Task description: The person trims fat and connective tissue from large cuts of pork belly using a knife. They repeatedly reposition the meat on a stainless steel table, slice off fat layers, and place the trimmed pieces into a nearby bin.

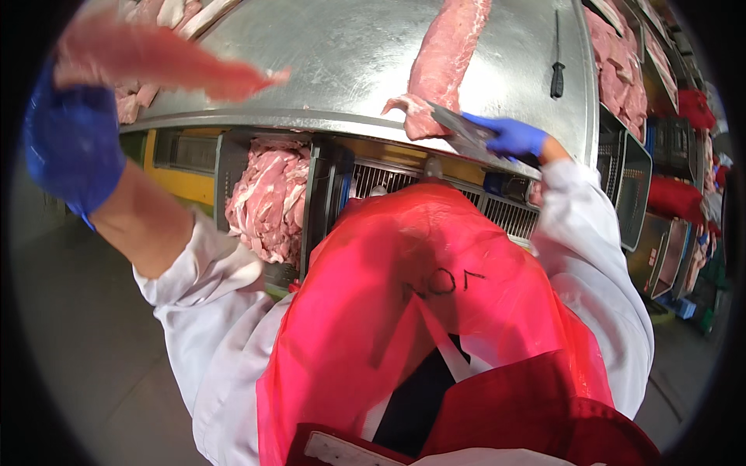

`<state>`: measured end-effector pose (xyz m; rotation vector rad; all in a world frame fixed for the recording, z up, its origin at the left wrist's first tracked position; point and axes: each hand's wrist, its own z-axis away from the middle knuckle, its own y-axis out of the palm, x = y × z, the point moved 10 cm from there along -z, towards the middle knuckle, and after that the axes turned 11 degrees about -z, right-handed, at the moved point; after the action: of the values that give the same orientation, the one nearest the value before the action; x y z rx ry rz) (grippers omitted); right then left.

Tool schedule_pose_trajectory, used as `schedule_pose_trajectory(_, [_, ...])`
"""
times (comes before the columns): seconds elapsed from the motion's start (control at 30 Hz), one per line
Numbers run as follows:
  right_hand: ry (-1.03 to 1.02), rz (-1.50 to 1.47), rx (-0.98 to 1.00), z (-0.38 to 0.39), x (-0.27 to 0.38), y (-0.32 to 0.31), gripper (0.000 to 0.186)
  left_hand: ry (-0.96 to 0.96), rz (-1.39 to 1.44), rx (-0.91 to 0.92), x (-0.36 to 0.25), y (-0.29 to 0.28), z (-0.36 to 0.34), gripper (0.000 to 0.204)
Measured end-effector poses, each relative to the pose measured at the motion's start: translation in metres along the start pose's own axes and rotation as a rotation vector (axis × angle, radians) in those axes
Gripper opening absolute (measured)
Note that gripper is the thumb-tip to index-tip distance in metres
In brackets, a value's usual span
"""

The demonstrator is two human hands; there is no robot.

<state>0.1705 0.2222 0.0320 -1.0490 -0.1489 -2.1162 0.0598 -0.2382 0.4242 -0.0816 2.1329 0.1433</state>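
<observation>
Blue gloves on both hands, seen from my remote post. Left hand [70, 144], upper left of the frame: fingers closed round a raw meat strip [167, 62], blurred, its narrow end pointing toward the middle. Right hand [511, 138], right of upper centre: gripping a knife [465, 133], blade aimed leftward over the lower end of a long pink loin [447, 58]; I cannot tell whether the edge is in the flesh or only in front of it. Loin lies at top centre on a metal table [326, 58], running up to the top edge of the frame, its lower end ragged, close to the table's front rim. Slender rod with a black handle [557, 80] rests on the same surface, upper right, apart from the loin. Left of centre, below the rim, I note a grey crate [308, 210] filled with meat trimmings [268, 198]. Red apron [435, 256] fills lower centre, white sleeves [587, 256] either side.
</observation>
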Motion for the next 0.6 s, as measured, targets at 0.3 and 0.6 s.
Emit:
schedule_pose_trajectory(0.3, [-0.066, -0.467, -0.194, 0.041, -0.050, -0.060, 0.084, -0.661, -1.254, 0.691, 0.289, -0.212, 0.268, 0.029])
schedule_pose_trajectory(0.6, [-0.235, -0.654, -0.293, -0.113, -0.006, -0.042, 0.078, -0.251, -1.046, 1.056, 0.434, 0.224, 0.269, 0.033])
